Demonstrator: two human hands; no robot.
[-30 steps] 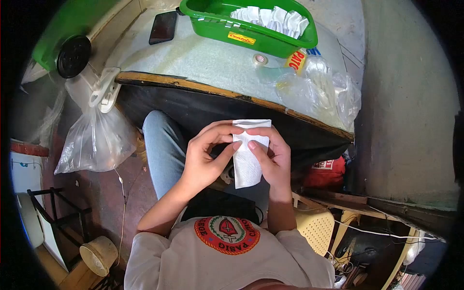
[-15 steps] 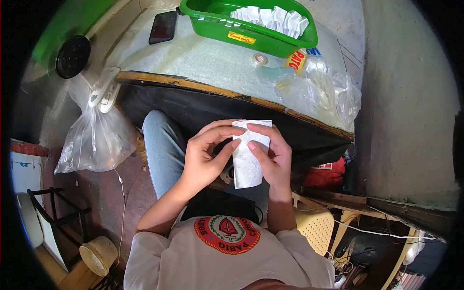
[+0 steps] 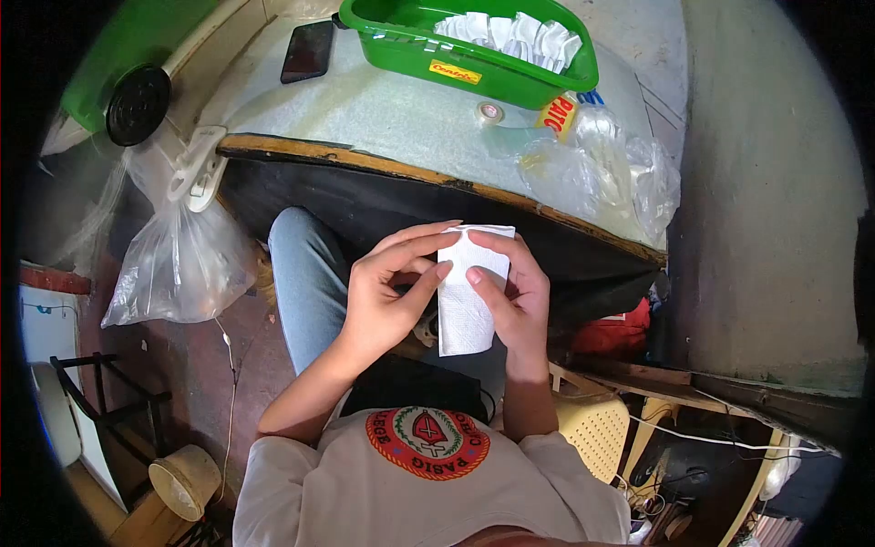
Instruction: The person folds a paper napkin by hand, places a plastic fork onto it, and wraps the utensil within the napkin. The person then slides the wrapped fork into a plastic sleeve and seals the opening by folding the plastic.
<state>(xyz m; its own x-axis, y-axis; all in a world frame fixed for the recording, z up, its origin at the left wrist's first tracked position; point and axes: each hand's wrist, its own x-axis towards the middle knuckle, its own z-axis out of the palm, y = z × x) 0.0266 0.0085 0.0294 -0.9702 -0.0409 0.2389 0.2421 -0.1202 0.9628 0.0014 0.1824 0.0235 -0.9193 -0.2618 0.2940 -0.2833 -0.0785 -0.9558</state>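
Note:
Between my hands, above my lap, is a folded white paper napkin (image 3: pixel 467 314) with a dimpled texture, held upright lengthwise. My left hand (image 3: pixel 394 283) pinches its upper left edge with thumb and fingers. On the other side, my right hand (image 3: pixel 512 287) grips the upper right part, its thumb flat on the front face and its fingers partly hidden behind. Beyond them on the table, a green plastic basin (image 3: pixel 401 59) holds several folded white pieces that look like the same paper.
On the table (image 3: pixel 383 118) lie a black phone (image 3: pixel 307 52), a tape roll (image 3: pixel 489 112) and crumpled clear plastic bags (image 3: pixel 592 173). A plastic bag (image 3: pixel 182 273) hangs at the left corner. A wooden edge (image 3: pixel 437 178) runs between table and lap. A bucket (image 3: pixel 185 483) stands lower left.
The napkin has shifted very slightly, and its top edge looks a little more parted. Both hands keep nearly the same place and grip.

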